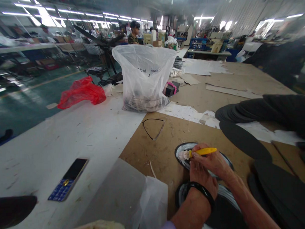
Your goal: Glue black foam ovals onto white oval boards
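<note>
A brush (204, 151) with a yellow handle and pale, glue-caked bristles is pinched in my right hand (214, 161). Its bristles touch the white-smeared rim of a dark sole-shaped piece (180, 149) on the brown board. My left hand (203, 179), with a black bangle at the wrist, lies on that piece, its fingers stretched forward and partly covered by my right hand. Below my wrists, a second dark sole piece (224, 209) also has white streaks along its edge. My forearms hide part of it.
Stacks of dark sole pieces (285, 186) lie at the right. Eyeglasses (153, 129), a mobile phone (68, 180), and a big translucent plastic bag (146, 74) are on the table. A red plastic bag (81, 93) lies at its left edge. Another person (133, 33) is farther back.
</note>
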The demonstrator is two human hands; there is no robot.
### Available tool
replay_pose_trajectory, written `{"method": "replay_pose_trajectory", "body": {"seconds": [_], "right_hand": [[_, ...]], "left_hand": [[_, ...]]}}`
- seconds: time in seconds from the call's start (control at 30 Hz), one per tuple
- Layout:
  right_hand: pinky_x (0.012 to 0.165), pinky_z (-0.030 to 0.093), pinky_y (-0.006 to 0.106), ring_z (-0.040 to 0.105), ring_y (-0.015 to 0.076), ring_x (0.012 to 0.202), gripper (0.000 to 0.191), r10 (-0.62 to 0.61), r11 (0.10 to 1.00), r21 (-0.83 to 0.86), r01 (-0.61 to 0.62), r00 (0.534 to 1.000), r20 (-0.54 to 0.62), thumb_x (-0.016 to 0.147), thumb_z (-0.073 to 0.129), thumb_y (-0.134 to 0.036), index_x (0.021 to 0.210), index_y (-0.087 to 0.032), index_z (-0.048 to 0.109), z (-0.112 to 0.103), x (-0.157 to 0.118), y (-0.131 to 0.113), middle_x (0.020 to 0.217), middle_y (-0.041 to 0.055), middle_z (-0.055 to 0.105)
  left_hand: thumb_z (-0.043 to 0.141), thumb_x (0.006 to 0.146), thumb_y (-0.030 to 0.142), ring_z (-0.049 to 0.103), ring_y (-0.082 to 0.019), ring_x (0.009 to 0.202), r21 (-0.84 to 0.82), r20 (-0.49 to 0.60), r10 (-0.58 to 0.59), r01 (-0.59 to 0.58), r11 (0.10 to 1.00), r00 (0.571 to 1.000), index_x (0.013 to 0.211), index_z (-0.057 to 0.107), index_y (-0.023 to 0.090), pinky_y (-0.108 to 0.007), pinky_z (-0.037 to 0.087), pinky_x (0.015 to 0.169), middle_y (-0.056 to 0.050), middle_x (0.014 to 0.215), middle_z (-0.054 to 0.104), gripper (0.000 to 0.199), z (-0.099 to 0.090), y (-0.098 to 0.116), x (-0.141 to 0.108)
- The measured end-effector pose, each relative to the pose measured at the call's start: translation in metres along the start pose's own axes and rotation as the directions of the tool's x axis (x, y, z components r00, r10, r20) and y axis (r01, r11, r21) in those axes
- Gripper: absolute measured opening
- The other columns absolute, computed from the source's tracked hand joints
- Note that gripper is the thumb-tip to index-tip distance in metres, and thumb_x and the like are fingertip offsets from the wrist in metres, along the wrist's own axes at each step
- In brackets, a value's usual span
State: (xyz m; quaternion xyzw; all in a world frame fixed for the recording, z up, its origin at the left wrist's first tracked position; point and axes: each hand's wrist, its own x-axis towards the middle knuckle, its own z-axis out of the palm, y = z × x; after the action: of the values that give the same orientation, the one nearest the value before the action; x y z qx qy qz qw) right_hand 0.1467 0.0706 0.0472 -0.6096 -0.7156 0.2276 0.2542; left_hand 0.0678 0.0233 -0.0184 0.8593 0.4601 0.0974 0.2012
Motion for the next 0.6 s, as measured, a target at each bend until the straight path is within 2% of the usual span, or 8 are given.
{"method": "replay_pose_trajectory", "body": {"seconds": [0.1, 0.17, 0.27, 0.4, 0.53, 0.6], "right_hand": [[0.074, 0.044, 0.031, 0.057, 0.0184, 0.074, 0.013, -0.008, 1.0, 0.009, 0.008, 0.999, 0.048, 0.073, 0.05, -0.03, 0.075, -0.022, 0.06, 0.002, -0.003, -0.001, 0.076, 0.0019, 0.062], [0.07, 0.044, 0.028, 0.057, 0.0169, 0.07, 0.008, 0.005, 0.999, 0.043, -0.007, 0.998, 0.059, 0.07, 0.053, -0.027, 0.071, -0.023, 0.06, 0.002, -0.003, -0.001, 0.072, -0.0001, 0.061], [0.066, 0.044, 0.028, 0.057, 0.0172, 0.067, 0.009, 0.062, 0.995, 0.084, -0.059, 0.997, -0.035, 0.068, 0.054, -0.029, 0.068, -0.022, 0.059, -0.001, -0.002, 0.001, 0.068, -0.0004, 0.061], [0.067, 0.046, 0.031, 0.058, 0.0193, 0.069, 0.025, 0.139, 0.986, 0.118, -0.118, 0.973, -0.186, 0.073, 0.046, -0.042, 0.072, -0.02, 0.058, 0.001, 0.004, 0.011, 0.073, 0.0039, 0.063], [0.06, 0.047, 0.028, 0.059, 0.0175, 0.061, 0.026, 0.16, 0.98, 0.146, -0.135, 0.972, -0.175, 0.074, 0.047, -0.044, 0.073, -0.021, 0.059, 0.009, 0.01, 0.014, 0.065, 0.0011, 0.063], [0.062, 0.047, 0.03, 0.059, 0.0185, 0.062, 0.025, 0.175, 0.979, 0.137, -0.15, 0.966, -0.19, 0.072, 0.049, -0.044, 0.073, -0.021, 0.059, 0.008, 0.009, 0.012, 0.065, 0.0011, 0.064]], "left_hand": [[0.033, 0.089, 0.035, 0.028, -0.03, 0.132, -0.017, 0.016, 0.023, -0.023, 1.0, 1.0, 0.139, 0.024, 0.004, -0.05, 0.024, 0.108, -0.016, 0.143, 0.033, 0.06, 0.003, 0.004, 0.0], [0.032, 0.09, 0.035, 0.029, -0.029, 0.132, 0.005, 0.022, 0.009, -0.009, 1.0, 1.0, 0.138, 0.027, 0.003, -0.049, 0.027, 0.107, -0.017, 0.141, 0.036, 0.059, 0.006, 0.006, 0.0], [0.036, 0.087, 0.039, 0.029, -0.033, 0.132, 0.098, 0.018, -0.037, 0.035, 0.995, 0.999, 0.134, 0.033, -0.004, -0.049, 0.027, 0.108, -0.023, 0.14, 0.035, 0.063, 0.009, 0.011, -0.002], [0.042, 0.084, 0.04, 0.027, -0.041, 0.13, 0.158, 0.028, -0.118, 0.112, 0.981, 0.993, 0.131, 0.034, -0.01, -0.052, 0.03, 0.106, -0.029, 0.139, 0.031, 0.069, 0.003, 0.012, -0.005], [0.038, 0.086, 0.039, 0.029, -0.038, 0.13, 0.122, 0.061, -0.058, 0.05, 0.991, 0.996, 0.131, 0.036, -0.008, -0.049, 0.031, 0.106, -0.026, 0.139, 0.034, 0.065, -0.008, 0.015, -0.01], [0.039, 0.086, 0.036, 0.029, -0.037, 0.131, 0.137, 0.078, -0.014, 0.003, 0.991, 0.997, 0.13, 0.04, -0.005, -0.049, 0.031, 0.106, -0.024, 0.137, 0.038, 0.06, -0.01, 0.022, -0.018]]}}
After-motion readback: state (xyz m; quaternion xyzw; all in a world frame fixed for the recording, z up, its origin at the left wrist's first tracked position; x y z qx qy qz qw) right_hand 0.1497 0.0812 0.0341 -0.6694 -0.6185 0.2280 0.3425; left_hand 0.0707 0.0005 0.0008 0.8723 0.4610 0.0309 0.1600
